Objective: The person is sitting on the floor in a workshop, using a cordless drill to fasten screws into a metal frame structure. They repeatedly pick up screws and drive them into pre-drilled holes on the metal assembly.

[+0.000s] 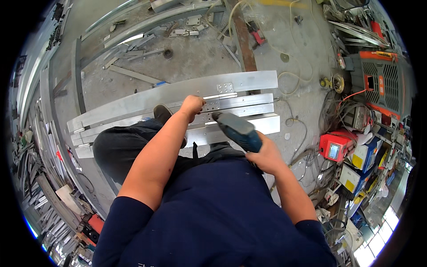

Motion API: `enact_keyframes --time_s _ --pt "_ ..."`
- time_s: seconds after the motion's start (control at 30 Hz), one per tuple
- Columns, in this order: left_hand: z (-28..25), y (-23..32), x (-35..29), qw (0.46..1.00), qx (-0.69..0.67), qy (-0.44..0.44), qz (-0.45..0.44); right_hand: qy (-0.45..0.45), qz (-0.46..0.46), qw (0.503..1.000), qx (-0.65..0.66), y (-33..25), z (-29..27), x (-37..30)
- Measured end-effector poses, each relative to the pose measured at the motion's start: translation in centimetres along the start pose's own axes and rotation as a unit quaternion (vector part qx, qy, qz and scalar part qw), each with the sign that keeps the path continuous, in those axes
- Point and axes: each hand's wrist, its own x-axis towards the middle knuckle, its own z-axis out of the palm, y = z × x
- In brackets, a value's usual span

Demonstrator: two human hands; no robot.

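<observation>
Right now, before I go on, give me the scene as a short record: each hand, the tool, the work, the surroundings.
Left hand: fingers at the hinge; any small thing in them can't be made out
Right hand: gripping the power tool
Tool: blue-green and grey, dark nose toward the hinge area
Work: long metal bars, side by side
Ahead: rusty beam, metal scraps on the floor
Right side: red machine

Between the right ends of the metal bars (255, 81) and the coiled cables (328, 115), we could pass a hand over the floor (306, 101). The power tool (240, 131) in our right hand (266, 154) obstructs the near side, our left hand (193, 105) the middle, our bent knee (113, 147) the left.
</observation>
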Motion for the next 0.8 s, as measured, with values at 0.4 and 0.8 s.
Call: enact_keyframes --time_s 0.4,0.8 --pt "2.1 3.6 -8.7 0.992 0.008 -0.009 0.126 0.028 0.004 0.921 0.388 4.5 -4.3 -9.3" --pt "4.4 3.3 -11.9 0.982 -0.09 -0.13 0.1 0.034 -0.076 0.878 0.471 5.7 -4.6 -13.0"
